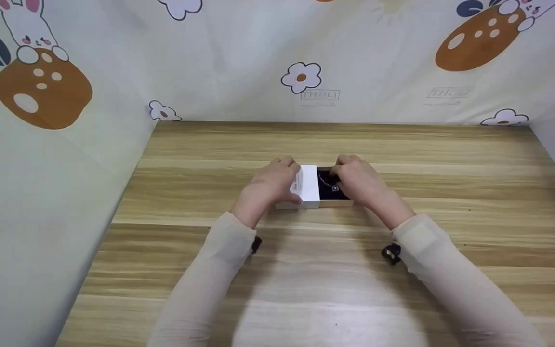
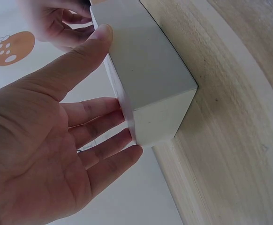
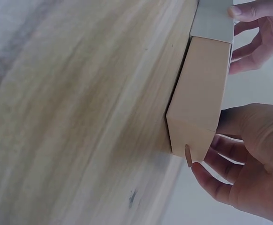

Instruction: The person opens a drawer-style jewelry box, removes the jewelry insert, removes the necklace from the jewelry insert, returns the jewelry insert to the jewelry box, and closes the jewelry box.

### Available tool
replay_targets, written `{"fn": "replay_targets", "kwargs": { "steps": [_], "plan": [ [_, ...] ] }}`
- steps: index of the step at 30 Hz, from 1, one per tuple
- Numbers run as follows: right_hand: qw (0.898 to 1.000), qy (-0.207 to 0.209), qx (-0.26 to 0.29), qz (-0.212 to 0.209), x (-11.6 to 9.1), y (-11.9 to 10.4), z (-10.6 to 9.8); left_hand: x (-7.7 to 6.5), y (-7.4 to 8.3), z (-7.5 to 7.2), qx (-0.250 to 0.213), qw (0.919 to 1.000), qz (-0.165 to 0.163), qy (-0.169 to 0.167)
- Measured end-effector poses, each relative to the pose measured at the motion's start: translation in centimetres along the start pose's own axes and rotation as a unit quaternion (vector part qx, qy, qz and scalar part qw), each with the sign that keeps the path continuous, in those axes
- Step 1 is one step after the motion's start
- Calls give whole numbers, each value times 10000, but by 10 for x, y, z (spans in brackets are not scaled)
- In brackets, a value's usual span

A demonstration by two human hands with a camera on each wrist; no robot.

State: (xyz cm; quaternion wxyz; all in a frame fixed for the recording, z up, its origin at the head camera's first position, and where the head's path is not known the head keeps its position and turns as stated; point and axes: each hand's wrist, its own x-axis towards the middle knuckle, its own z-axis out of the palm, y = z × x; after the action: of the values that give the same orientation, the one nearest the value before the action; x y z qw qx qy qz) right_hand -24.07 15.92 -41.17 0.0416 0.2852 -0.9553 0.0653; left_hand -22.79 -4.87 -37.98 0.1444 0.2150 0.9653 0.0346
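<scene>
A white box sleeve (image 1: 310, 185) lies on the table, with a tan drawer (image 3: 200, 79) slid partly out of its right side. Black lining (image 1: 328, 193) fills the drawer, and on it lies a fine silvery chain with a small pendant (image 1: 335, 189). My left hand (image 1: 273, 182) holds the sleeve, thumb at the near edge and fingers across the top towards the far side. At the drawer's outer end is my right hand (image 1: 358, 180), its thumb reaching inside and its fingers curled by the end wall. A small pull tab (image 3: 188, 155) sticks out there. The right thumb's tip is hidden.
The wood-grain table (image 1: 306, 270) extends around the box on all sides. Behind it and at the left hangs a pale cloth (image 1: 239, 58) printed with rabbits, oranges and flowers. Small black devices (image 1: 391, 254) are strapped at both wrists.
</scene>
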Motion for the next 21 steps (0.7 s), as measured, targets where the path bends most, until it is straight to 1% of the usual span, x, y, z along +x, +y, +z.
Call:
{"fn": "replay_targets", "kwargs": {
  "steps": [4, 10, 16, 21],
  "plan": [
    [10000, 62, -50, -10, 0, 0, 2, 0, 0, 0, -4, 10000, 5, 1],
    [9993, 304, -173, -131, 1, 0, 5, 0, 0, 0, -16, 10000, 31, 0],
    [9989, 318, -319, -106, 0, 0, 7, 0, 0, 0, -56, 10000, 67, -16],
    [9981, 451, -400, -128, 0, 0, 8, 0, 0, 0, -22, 10000, 50, 10]
  ]
}}
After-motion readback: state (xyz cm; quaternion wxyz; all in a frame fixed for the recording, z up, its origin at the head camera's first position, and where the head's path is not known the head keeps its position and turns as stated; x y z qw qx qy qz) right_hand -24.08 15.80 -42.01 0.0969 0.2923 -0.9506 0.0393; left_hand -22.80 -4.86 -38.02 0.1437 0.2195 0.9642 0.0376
